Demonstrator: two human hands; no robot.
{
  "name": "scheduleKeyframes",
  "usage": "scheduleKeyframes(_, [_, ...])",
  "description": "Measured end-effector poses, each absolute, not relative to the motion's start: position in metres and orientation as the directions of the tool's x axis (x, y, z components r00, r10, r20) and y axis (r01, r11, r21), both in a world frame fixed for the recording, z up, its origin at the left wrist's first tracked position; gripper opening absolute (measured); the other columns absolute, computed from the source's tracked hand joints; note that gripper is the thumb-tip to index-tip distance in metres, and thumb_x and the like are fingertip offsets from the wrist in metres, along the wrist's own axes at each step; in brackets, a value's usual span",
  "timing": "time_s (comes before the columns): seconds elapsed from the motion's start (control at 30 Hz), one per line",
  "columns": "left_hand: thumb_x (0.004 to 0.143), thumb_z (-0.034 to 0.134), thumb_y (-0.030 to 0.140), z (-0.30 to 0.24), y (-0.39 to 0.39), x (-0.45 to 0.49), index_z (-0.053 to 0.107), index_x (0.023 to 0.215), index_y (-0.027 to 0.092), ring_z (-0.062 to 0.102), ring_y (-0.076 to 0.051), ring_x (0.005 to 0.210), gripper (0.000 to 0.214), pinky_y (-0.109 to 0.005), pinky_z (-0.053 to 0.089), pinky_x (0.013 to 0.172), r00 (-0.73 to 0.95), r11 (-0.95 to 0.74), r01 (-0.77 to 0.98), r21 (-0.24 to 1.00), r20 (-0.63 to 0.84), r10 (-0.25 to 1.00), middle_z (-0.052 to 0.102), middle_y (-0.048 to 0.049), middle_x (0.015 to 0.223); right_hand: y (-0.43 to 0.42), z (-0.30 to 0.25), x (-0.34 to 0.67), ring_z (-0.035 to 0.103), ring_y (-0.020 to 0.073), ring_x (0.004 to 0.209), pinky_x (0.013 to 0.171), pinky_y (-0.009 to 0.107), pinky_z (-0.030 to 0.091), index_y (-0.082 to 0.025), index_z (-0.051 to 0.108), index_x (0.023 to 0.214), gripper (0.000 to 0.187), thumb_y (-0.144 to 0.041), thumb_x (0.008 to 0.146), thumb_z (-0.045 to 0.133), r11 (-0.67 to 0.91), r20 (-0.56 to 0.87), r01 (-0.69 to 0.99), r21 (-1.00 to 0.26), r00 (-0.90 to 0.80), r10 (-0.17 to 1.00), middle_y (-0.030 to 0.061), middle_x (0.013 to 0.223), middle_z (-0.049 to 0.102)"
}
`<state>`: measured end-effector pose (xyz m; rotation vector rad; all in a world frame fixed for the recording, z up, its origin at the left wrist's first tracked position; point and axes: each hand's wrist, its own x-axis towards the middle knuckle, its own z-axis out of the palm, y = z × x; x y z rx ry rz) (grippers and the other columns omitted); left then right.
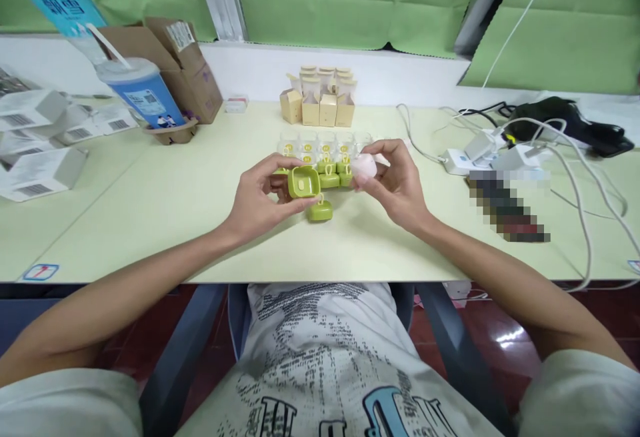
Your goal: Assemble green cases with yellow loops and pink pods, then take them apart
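Observation:
My left hand (255, 200) grips a small green square cap (304, 182), its hollow side facing me, with a pale spot inside. Pinched between the fingers of my right hand (403, 190) is a rounded, pinkish-white lump (364, 166); its material is unclear. A green cap with a loop (321, 210) lies on the table just below the held one. Behind my hands stand more looped green caps (329, 178) and rows of clear containers (326, 138) with yellow smiley marks. My right fingers partly cover the containers at the right end.
Small tan boxes (311, 110) stand at the back of the table (150, 224). To the left are a blue cup (145, 94), a cardboard box (195, 70), a tilted bottle (65, 10) and white boxes (37, 170). A power strip (457, 162) with cables lies right.

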<state>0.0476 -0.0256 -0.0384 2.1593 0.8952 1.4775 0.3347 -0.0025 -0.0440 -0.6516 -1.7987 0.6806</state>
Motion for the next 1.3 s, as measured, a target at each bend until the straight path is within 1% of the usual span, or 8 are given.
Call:
scheduleKeyframes(0.1, [0.084, 0.101, 0.051, -0.039, -0.029, 0.051, 0.083, 0.123, 0.025, 0.061, -0.009, 0.066, 0.050, -0.023, 0.050, 0.053, 0.273, -0.768, 0.403, 0.498, 0.735, 0.620, 0.079, -0.0047, 0.104, -0.020, -0.040, 0.323, 0.075, 0.0215, 0.103, 0.089, 0.038, 0.069, -0.032, 0.065, 0.129, 0.043, -0.058, 0.101, 0.084, 0.620, 0.587, -0.021, -0.785, -0.348, 0.731, 0.0061, 0.126, 0.072])
scheduleKeyframes(0.3, [0.090, 0.097, 0.051, -0.040, -0.033, 0.056, 0.082, 0.138, 0.034, 0.061, -0.013, 0.074, 0.053, -0.028, 0.056, 0.060, 0.369, -0.840, 0.415, 0.351, 0.779, 0.507, 0.076, -0.0037, 0.104, -0.016, -0.046, 0.318, 0.080, 0.0192, 0.101, 0.086, 0.036, 0.073, -0.028, 0.073, 0.127, 0.043, -0.044, 0.094, 0.096, 0.396, 0.469, -0.254, -0.883, -0.518, 0.715, 0.0057, 0.132, 0.076])
scheduleKeyframes(0.5, [0.092, 0.097, 0.044, -0.044, -0.030, 0.057, 0.080, 0.143, 0.032, 0.064, -0.013, 0.082, 0.055, -0.024, 0.055, 0.060, 0.402, -0.863, 0.417, 0.286, 0.793, 0.457, 0.074, -0.0041, 0.108, -0.011, -0.054, 0.320, 0.081, 0.0178, 0.098, 0.089, 0.034, 0.072, -0.024, 0.080, 0.130, 0.042, -0.042, 0.096, 0.095, 0.396, 0.465, -0.248, -0.884, -0.558, 0.687, 0.0061, 0.119, 0.084])
scheduleKeyframes(0.7, [0.092, 0.098, 0.042, -0.046, -0.032, 0.059, 0.079, 0.146, 0.034, 0.068, -0.014, 0.090, 0.058, -0.024, 0.061, 0.064, 0.362, -0.882, 0.393, 0.259, 0.838, 0.408, 0.073, -0.0037, 0.110, -0.015, -0.053, 0.319, 0.080, 0.0184, 0.099, 0.086, 0.036, 0.073, -0.028, 0.084, 0.132, 0.035, -0.042, 0.100, 0.090, 0.453, 0.502, -0.229, -0.862, -0.518, 0.693, 0.0073, 0.128, 0.079])
scheduleKeyframes(0.9, [0.094, 0.095, 0.052, -0.049, -0.032, 0.059, 0.081, 0.143, 0.030, 0.067, -0.015, 0.088, 0.055, -0.027, 0.065, 0.064, 0.367, -0.853, 0.458, 0.252, 0.820, 0.440, 0.070, -0.0039, 0.106, -0.016, -0.050, 0.320, 0.077, 0.0216, 0.108, 0.094, 0.040, 0.071, -0.030, 0.088, 0.131, 0.037, -0.052, 0.101, 0.088, 0.563, 0.539, -0.110, -0.819, -0.485, 0.689, 0.0078, 0.121, 0.080])
scheduleKeyframes(1.03, [0.093, 0.097, 0.049, -0.051, -0.028, 0.060, 0.078, 0.147, 0.033, 0.066, -0.013, 0.084, 0.060, -0.027, 0.063, 0.064, 0.368, -0.887, 0.417, 0.197, 0.856, 0.363, 0.068, -0.0018, 0.104, -0.016, -0.050, 0.318, 0.077, 0.0240, 0.114, 0.098, 0.042, 0.071, -0.031, 0.088, 0.128, 0.038, -0.055, 0.099, 0.090, 0.546, 0.528, -0.113, -0.830, -0.479, 0.702, 0.0082, 0.123, 0.079])
scheduleKeyframes(1.17, [0.092, 0.093, 0.062, -0.056, -0.027, 0.060, 0.075, 0.148, 0.034, 0.064, -0.012, 0.084, 0.065, -0.028, 0.066, 0.063, 0.368, -0.891, 0.408, 0.201, 0.857, 0.362, 0.066, -0.0005, 0.102, -0.018, -0.053, 0.314, 0.077, 0.0240, 0.111, 0.093, 0.041, 0.072, -0.028, 0.087, 0.124, 0.039, -0.057, 0.097, 0.090, 0.504, 0.506, -0.142, -0.852, -0.466, 0.725, 0.0072, 0.122, 0.076])
scheduleKeyframes(1.3, [0.088, 0.087, 0.078, -0.060, -0.028, 0.062, 0.079, 0.136, 0.026, 0.066, -0.016, 0.091, 0.071, -0.028, 0.065, 0.060, 0.318, -0.855, 0.437, 0.279, 0.841, 0.438, 0.065, -0.0047, 0.103, -0.020, -0.052, 0.311, 0.079, 0.0240, 0.107, 0.088, 0.041, 0.075, -0.029, 0.080, 0.131, 0.048, -0.065, 0.099, 0.086, 0.445, 0.448, -0.133, -0.886, -0.498, 0.743, 0.0074, 0.134, 0.075])
